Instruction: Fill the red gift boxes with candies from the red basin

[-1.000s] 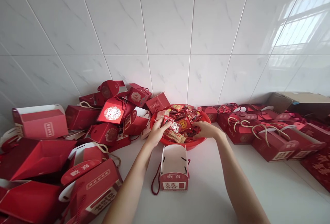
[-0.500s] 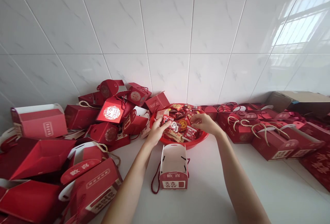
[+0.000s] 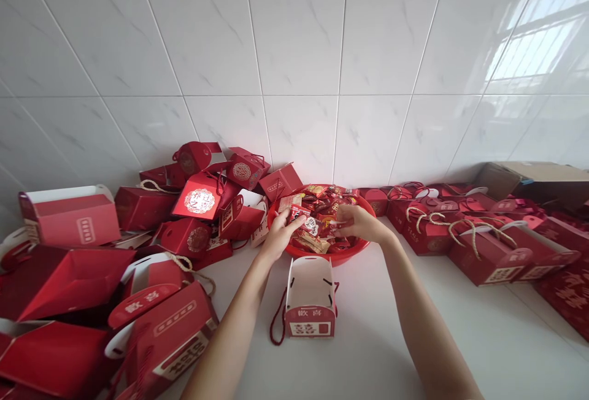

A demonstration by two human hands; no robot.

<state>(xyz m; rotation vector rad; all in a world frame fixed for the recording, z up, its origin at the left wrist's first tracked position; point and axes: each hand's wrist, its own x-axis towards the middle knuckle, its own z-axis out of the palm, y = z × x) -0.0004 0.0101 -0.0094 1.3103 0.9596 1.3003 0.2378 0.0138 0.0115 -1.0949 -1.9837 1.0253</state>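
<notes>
Small wrapped packets (image 3: 311,226) in the left hand (image 3: 278,238), gripped between thumb and fingers, above the left part of a red bowl (image 3: 340,259). The bowl holds a heap of other wrapped sweets (image 3: 318,191), mostly red and gold. The right hand (image 3: 361,223) reaches over the right part of the heap, its fingers bent and their tips drawn toward the thumb; whether it pinches a sweet cannot be told. Just in front of the bowl, an open red box (image 3: 311,321) stands upright on the white table (image 3: 368,332), its pale inside facing up and a dark red cord (image 3: 275,320) looped at its left side. To the left lies a jumbled pile of red boxes (image 3: 92,219), some gaping open. To the right, boxes with rope handles (image 3: 490,257) stand close together, a brown carton (image 3: 538,172) behind them. A tiled wall (image 3: 299,50) forms the background.
</notes>
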